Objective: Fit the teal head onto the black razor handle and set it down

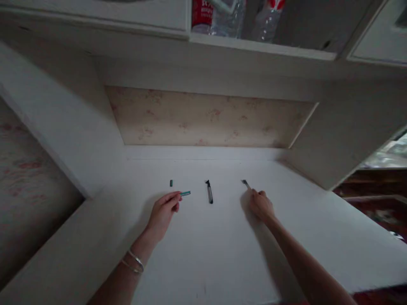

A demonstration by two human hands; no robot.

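My left hand [166, 204] pinches a slim green stick with pale markings [185, 193] between thumb and fingers, held out to the right just over the white desk. A short green piece [171, 183] lies behind it. Between my hands rests a slim tool with a black head, grey handle and dark end [210, 193], touched by neither hand. On the right, my right hand [262, 205] is closed round the pale handle of another small tool with a dark head [244, 181]. That head points away to the left; its exact kind is too small to tell.
The white desk [203, 245] has side panels at left [63, 114] and right [346, 123]. Floral wallpaper [206, 118] covers the back. Overhead, a shelf [263, 47] holds clear plastic bottles [269, 21]. A bright area shows past the right panel.
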